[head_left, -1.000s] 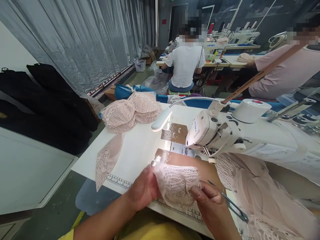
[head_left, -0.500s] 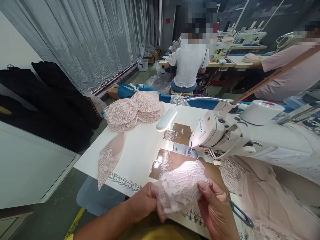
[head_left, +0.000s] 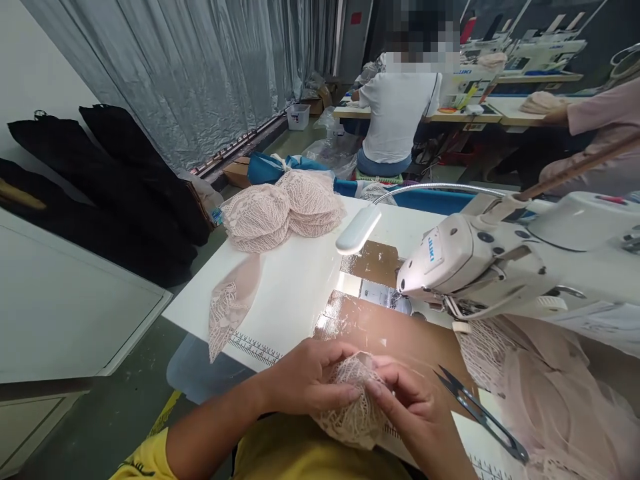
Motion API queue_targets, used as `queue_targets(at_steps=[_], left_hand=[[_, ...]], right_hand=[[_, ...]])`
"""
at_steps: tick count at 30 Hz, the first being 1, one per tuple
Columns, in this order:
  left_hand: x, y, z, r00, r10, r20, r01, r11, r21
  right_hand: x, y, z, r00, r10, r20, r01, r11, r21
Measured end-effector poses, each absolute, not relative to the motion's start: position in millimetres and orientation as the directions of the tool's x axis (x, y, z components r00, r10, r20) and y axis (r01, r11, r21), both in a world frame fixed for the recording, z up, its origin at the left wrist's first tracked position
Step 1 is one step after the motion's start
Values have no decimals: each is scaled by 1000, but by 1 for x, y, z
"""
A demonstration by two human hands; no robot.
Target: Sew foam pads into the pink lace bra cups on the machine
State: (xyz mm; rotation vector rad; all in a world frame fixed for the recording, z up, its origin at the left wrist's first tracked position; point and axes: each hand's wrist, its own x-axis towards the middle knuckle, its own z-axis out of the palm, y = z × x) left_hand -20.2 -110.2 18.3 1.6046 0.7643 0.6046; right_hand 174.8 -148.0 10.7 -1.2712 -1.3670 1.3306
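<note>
pale pink domed lace piece [head_left: 347,421], at six o'clock, spread wide a moment ago, is now bunched up, bare left hand [head_left: 313,380] and bare right hand [head_left: 417,403] pinching it, so apparently it's being handled, not sewn!

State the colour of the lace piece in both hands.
The lace piece is pale pinkish beige, shown in the head view.

My right grip [head_left: 415,403] holds rough, matt lace cloth [head_left: 353,419]; beyond it, the desk [head_left: 295,293] looks smooth and glossy; beside it, metal scissors [head_left: 464,398].
</note>
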Motion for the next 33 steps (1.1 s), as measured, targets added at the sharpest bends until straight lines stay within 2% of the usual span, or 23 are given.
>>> queue_targets(at_steps=[7, 12, 18, 22, 27, 33], left_hand=[[-25, -111, 24, 650, 760, -5, 163, -133, 978], [-19, -105, 21, 607, 793, -51, 194, -86, 977], [-11, -104, 11, 624, 775, -100, 133, 21, 991], [-8, -106, 11, 605, 790, -95, 143, 9, 990], [-2, -110, 10, 585, 806, -94, 117, 30, 993], [-4, -110, 7, 665, 733, -145, 89, 116, 989]], right_hand=[[171, -147, 4, -12, 996, -87, 114, -85, -990], [169, -146, 4, -46, 994, -99, 136, -92, -986], [174, -147, 3, -57, 987, -150, 207, -136, -969], [176, -146, 1, -72, 979, -192, 196, -175, -965], [180, -144, -5, -100, 959, -263, 79, -256, -963], [186, -145, 5, -180, 946, -269, 92, -256, -962]])
